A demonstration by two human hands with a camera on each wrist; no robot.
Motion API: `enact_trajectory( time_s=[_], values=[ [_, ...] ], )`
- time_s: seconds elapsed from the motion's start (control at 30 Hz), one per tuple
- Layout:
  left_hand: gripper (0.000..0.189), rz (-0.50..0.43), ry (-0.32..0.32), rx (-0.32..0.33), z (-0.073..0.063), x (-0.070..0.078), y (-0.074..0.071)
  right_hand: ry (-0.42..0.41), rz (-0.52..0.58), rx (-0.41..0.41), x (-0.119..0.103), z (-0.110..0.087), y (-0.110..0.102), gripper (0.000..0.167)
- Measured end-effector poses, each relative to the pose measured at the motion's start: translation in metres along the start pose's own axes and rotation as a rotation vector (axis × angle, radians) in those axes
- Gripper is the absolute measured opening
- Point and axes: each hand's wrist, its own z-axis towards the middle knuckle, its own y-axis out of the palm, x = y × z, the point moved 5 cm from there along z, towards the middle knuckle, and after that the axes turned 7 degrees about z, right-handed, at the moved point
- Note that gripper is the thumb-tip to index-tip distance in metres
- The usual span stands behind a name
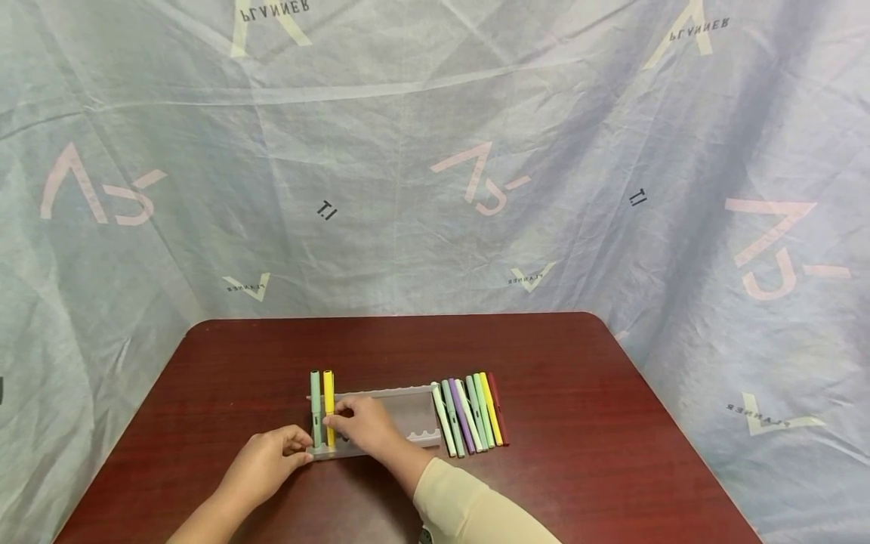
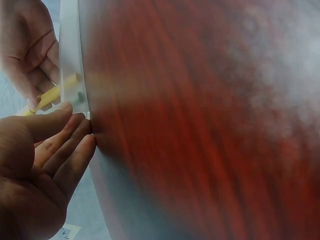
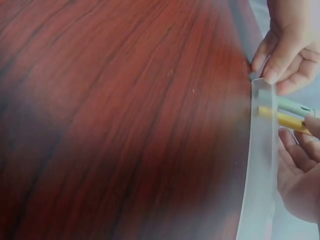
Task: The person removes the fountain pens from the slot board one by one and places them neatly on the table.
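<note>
A translucent pen tray (image 1: 413, 412) with notched edges lies on the table. Its front left corner is held by my left hand (image 1: 263, 462), with the thumb and fingers at the edge, as the right wrist view also shows. A grey-green pen (image 1: 316, 400) rests across the tray's left end. Just right of it is a yellow pen (image 1: 329, 387), which my right hand (image 1: 370, 425) pinches between thumb and fingers. In the left wrist view the yellow pen (image 2: 54, 95) shows behind the tray's clear wall (image 2: 70, 40). My right forearm covers part of the tray's front edge.
A row of several pens (image 1: 469, 415) in white, green, purple, yellow and dark red lies against the tray's right end. The dark red wood-grain table (image 1: 578, 468) is bordered by a grey printed cloth (image 1: 408, 189) behind and at both sides.
</note>
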Motion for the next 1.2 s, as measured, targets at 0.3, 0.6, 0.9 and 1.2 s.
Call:
enact_trajectory(
  time_s=[0.3, 0.6, 0.9, 1.2],
  values=[
    [0.015, -0.003, 0.001, 0.021, -0.002, -0.001, 0.000, -0.023, 0.136, 0.010, -0.008, -0.007, 0.001, 0.010],
    [0.015, -0.006, -0.007, 0.019, -0.001, -0.001, 0.000, -0.097, 0.569, -0.086, -0.003, -0.012, 0.006, 0.015],
    [0.015, 0.003, 0.003, 0.030, -0.001, 0.001, -0.001, -0.076, 0.721, -0.121, 0.015, -0.018, 0.002, 0.019],
    [0.015, 0.012, 0.004, 0.042, 0.000, 0.001, -0.001, -0.069, 0.697, -0.125, 0.021, -0.023, -0.010, 0.020]
  ],
)
